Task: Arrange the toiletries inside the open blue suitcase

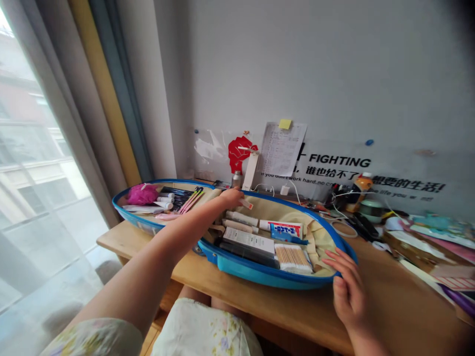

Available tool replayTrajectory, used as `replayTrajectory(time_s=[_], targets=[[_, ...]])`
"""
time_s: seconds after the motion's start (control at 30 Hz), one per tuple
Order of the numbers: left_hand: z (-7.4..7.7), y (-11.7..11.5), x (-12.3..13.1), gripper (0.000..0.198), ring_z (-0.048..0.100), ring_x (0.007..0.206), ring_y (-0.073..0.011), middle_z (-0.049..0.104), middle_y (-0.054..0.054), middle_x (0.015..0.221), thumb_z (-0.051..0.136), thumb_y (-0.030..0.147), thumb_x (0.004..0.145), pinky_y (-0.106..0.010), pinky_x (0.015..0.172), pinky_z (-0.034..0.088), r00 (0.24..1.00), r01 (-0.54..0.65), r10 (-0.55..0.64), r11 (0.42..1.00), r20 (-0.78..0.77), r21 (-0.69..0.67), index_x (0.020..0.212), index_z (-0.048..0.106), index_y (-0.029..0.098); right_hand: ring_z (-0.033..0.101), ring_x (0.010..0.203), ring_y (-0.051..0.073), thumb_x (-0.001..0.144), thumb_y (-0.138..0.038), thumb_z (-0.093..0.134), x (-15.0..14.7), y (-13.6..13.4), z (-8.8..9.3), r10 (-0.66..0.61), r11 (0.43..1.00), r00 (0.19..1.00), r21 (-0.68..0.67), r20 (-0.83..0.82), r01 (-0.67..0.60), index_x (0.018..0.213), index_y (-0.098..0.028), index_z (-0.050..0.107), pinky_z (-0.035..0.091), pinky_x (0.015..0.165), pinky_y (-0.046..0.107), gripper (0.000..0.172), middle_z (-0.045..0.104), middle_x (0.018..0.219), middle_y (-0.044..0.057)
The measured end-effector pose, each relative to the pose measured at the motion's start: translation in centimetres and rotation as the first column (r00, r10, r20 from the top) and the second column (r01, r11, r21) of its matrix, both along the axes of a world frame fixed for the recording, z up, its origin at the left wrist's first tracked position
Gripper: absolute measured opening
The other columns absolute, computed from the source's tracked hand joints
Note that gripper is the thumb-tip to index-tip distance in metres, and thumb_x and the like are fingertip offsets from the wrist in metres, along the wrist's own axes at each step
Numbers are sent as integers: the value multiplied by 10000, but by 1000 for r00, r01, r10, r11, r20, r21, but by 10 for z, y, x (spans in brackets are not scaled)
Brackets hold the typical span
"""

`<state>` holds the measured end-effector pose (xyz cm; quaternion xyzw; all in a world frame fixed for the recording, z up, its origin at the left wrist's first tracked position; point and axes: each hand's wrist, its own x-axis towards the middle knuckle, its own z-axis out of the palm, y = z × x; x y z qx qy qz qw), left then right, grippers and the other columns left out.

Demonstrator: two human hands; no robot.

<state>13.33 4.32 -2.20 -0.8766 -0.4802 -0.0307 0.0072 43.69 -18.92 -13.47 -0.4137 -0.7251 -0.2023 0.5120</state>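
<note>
An open blue case (260, 278) lies on the wooden desk, both halves facing up. My left hand (232, 197) reaches over its middle, closed on a small white packet (246, 203) with an orange mark. My right hand (347, 284) rests at the right rim with its fingers apart, holding nothing. The right half holds a toothpaste tube (281, 227), a blue item (288, 237), a white printed box (249, 239), pale tubes (240, 226) and a pack of cotton swabs (294, 258). In the left half lie a pink bath puff (142, 194), small white tubes (165, 200) and pink sticks (191, 200).
Behind the case stand a small bottle (236, 179) and a white upright device (251, 170). Bottles (361, 188), a jar (371, 210), cables and packets (441, 237) crowd the right side. A curtained window is at the left.
</note>
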Motion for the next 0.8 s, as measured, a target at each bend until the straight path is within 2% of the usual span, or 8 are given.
replayTrajectory(time_s=[0.23, 0.37, 0.53, 0.67, 0.8], targets=[[-26, 7, 8, 362, 636, 1089, -311, 577, -183, 1297, 616, 156, 835, -416, 945, 499, 1000, -26, 25, 999, -16, -46, 1194, 660, 133, 535, 1248, 308, 977, -339, 362, 3, 1, -4, 21, 1000, 1000, -6, -12, -21, 1093, -204, 641, 456, 984, 520, 330, 656, 1145, 122], [-30, 6, 7, 327, 635, 1099, -331, 593, -187, 1281, 593, 106, 834, -432, 949, 501, 999, -48, 47, 996, -18, -74, 1148, 681, 125, 531, 1249, 309, 975, -325, 358, 4, 1, -5, 17, 1000, 1000, -19, -9, -17, 1107, -201, 629, 458, 978, 531, 325, 650, 1150, 127], [-31, -1, 6, 346, 633, 1108, -309, 600, -153, 1282, 586, 98, 843, -379, 949, 496, 999, -51, 51, 997, 3, -61, 1174, 673, 152, 547, 1221, 300, 979, -332, 354, 0, 0, -1, -4, 1000, 1000, -7, 0, 4, 1083, -194, 631, 460, 981, 524, 326, 657, 1124, 128], [-26, -6, 8, 315, 647, 1068, -287, 619, -116, 1263, 617, 169, 844, -360, 920, 508, 998, -58, 58, 998, 25, -28, 1150, 688, 192, 548, 1226, 302, 976, -332, 357, 0, -1, 0, -5, 1000, 1000, -9, -4, 5, 1083, -196, 631, 455, 993, 521, 324, 658, 1129, 126], [-3, -2, -4, 309, 632, 1096, -248, 606, -68, 1281, 548, 299, 905, -327, 917, 504, 991, -104, 99, 993, 94, 56, 1191, 661, 261, 544, 1237, 307, 976, -332, 352, 1, 0, -1, -1, 1000, 1000, -12, -2, 1, 1081, -196, 634, 455, 999, 529, 331, 659, 1133, 128]])
